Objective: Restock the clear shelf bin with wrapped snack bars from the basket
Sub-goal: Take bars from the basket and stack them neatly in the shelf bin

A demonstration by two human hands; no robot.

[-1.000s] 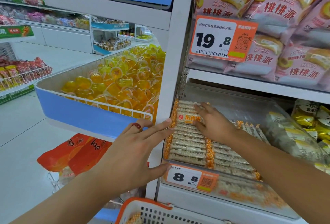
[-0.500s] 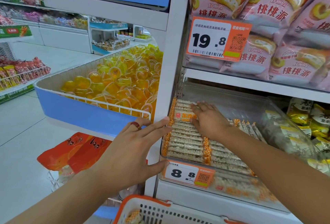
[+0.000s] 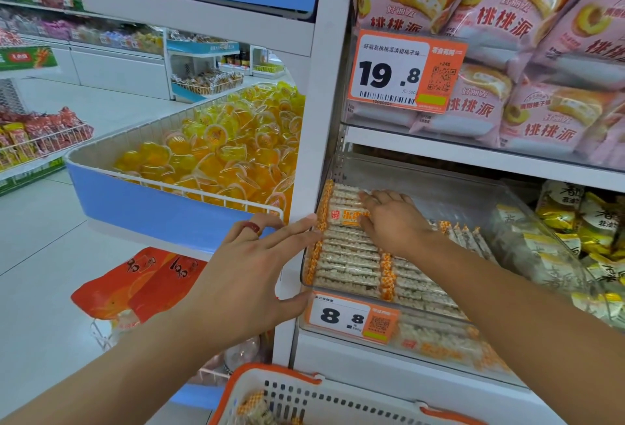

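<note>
Where tags read 19.8 (image 3: 389,74) and 8.8 (image 3: 341,318) — right hand (image 3: 392,221) presses bars (image 3: 348,255).

Both arms reach forward; left hand (image 3: 252,274) spread, right hand (image 3: 394,221) flat, palm down.

Your right hand (image 3: 394,221) is lying flat, fingers straight, on the top row of wrapped snack bars (image 3: 348,255) inside the clear shelf bin (image 3: 527,221). Your left hand (image 3: 250,272), wearing a red ring (image 3: 252,227), is spreading open at the bin's left front corner, fingertips touching its wall, thumb beside the 8.8 price tag (image 3: 351,318). Below the bin, the white basket (image 3: 304,397) is showing one bar.
</note>
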